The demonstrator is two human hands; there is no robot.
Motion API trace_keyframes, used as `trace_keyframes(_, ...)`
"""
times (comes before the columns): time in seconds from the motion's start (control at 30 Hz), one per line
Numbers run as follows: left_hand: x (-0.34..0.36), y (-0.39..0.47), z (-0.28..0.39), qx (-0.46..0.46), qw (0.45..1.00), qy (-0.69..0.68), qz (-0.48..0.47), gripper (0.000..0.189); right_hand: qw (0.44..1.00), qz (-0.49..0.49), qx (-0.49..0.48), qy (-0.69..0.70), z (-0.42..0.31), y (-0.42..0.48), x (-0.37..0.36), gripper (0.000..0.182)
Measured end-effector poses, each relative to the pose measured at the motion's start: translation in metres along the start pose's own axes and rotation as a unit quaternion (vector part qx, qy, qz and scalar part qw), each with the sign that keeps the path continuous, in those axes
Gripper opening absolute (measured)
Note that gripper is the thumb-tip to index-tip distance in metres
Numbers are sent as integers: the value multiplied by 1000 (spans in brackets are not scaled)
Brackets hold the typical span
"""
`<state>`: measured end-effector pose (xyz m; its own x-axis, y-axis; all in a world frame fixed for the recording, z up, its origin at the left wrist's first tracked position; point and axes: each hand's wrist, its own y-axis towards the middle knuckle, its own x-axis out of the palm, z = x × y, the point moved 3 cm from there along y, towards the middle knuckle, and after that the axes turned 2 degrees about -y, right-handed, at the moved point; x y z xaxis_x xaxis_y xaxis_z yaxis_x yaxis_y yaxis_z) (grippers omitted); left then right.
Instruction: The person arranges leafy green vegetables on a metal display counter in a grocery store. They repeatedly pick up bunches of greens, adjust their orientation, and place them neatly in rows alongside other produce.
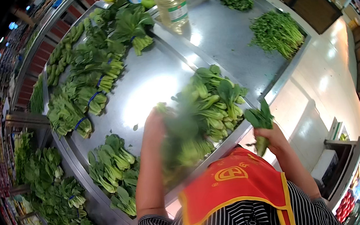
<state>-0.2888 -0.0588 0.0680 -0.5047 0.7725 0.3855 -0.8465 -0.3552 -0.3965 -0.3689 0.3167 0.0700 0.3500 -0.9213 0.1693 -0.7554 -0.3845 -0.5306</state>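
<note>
My right hand (268,136) grips a small head of bok choy (260,118), leaves up, beyond the metal stand's front edge. Motion blurs my left hand (155,121), which is closed around greens (181,122) that look like bok choy; a pale stem end shows by the fingers. Between my hands, a heap of loose bok choy (213,108) lies at the stand's front edge, partly hidden by the blurred leaves. To the left of my left forearm sits another group of bok choy (113,165) on the metal display tray (147,69).
Leafy bundles with blue ties (81,124) line the tray's far left. A large oil bottle (171,7) stands at the back by the divider. The right tray holds bunched herbs (275,33). More greens (58,197) fill a left section. A cart (340,163) stands at right.
</note>
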Motion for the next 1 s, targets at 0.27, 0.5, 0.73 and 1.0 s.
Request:
trace_keyframes(0.27, 78, -65, -2, 199, 841, 491, -108, 34, 994, -76, -51, -56, -34, 33, 113, 43)
trace_keyframes(0.5, 65, -81, 0, 141, 829, 515, -166, 32, 954, -212, -58, -202, -43, 22, 131, 39)
trace_keyframes(0.73, 57, -59, -10, 53, 785, 563, -253, 40, 831, -194, -281, -440, -2, 29, 78, 48)
trace_keyframes(1.0, 49, 63, -16, 92, 879, 458, 92, 83, 991, -59, 8, -117, -3, -10, -25, 37)
